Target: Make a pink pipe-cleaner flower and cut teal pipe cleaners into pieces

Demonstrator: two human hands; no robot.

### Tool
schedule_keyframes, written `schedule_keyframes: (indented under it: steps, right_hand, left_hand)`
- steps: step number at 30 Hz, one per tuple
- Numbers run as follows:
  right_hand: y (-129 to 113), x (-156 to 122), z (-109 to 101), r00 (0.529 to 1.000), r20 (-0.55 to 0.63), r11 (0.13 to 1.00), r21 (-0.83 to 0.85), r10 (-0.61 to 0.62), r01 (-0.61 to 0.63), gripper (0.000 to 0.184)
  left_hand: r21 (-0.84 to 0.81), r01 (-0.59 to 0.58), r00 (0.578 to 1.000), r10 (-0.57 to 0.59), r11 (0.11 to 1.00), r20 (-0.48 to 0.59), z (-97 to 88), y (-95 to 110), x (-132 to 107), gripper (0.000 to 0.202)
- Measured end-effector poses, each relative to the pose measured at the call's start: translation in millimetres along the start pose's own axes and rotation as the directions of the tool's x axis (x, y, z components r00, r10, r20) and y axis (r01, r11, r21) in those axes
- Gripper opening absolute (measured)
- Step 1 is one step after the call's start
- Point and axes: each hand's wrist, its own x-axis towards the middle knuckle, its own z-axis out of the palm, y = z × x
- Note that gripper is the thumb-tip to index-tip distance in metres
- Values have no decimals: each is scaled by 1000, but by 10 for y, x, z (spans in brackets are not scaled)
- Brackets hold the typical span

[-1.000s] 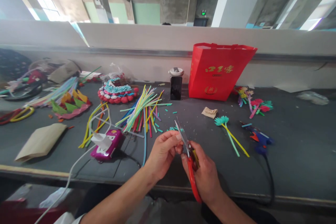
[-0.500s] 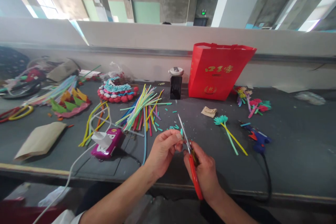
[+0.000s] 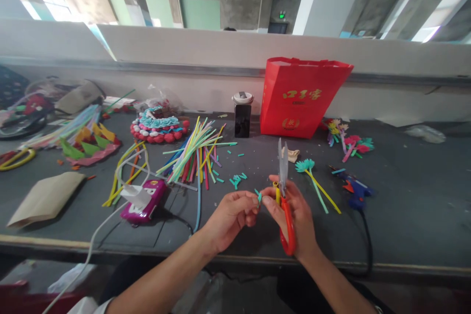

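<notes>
My left hand (image 3: 235, 216) pinches a small teal piece (image 3: 259, 198) between thumb and fingertips, above the front of the table. My right hand (image 3: 303, 228) holds red-handled scissors (image 3: 283, 167) against its palm, blades pointing up and slightly parted. Its thumb reaches over to the teal piece, touching or nearly touching it. Just beyond my hands lie several cut teal bits (image 3: 236, 182). A teal flower (image 3: 305, 165) with yellow and green stems rests to the right. Farther back on the left is a heap of coloured fuzzy sticks (image 3: 193, 152).
A blue glue gun (image 3: 358, 191) with a cord lies at right. Behind stand a red bag (image 3: 303, 103) and a phone (image 3: 242, 121). A purple power strip (image 3: 147, 201) with a white plug, a folded brown paper (image 3: 46, 198) and a beaded ornament (image 3: 159, 126) are at left.
The scissors have swung upright and moved right, away from my left fingers. My right thumb has come across to the teal piece. The view has shifted slightly.
</notes>
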Motion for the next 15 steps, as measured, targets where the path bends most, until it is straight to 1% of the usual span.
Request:
schedule_keyframes:
  steps: [5, 8, 9, 11, 13, 15]
  right_hand:
    - [-33, 19, -20, 994, 91, 993, 98, 54, -63, 36]
    - [-18, 10, -14, 995, 78, 991, 112, 59, -68, 36]
    - [-14, 9, -11, 996, 65, 993, 100, 57, -63, 36]
    - [-5, 9, -4, 998, 28, 995, 79, 54, -56, 37]
    - [0, 10, -1, 998, -6, 996, 64, 60, -59, 39]
    - [-1, 6, 0, 998, -27, 997, 47, 65, -64, 39]
  left_hand:
    - [18, 87, 996, -87, 996, -2, 3, -42, 1, 13]
    - [44, 99, 995, -98, 994, -4, 3, -35, -7, 14]
    - [81, 74, 997, -73, 994, -16, 5, -28, -10, 14]
    - [216, -22, 998, 33, 976, -49, 13, -10, -15, 15]
    - [382, -134, 984, 168, 914, -57, 24, -1, -18, 17]
    - [519, -216, 961, 275, 827, -39, 32, -11, -19, 17]
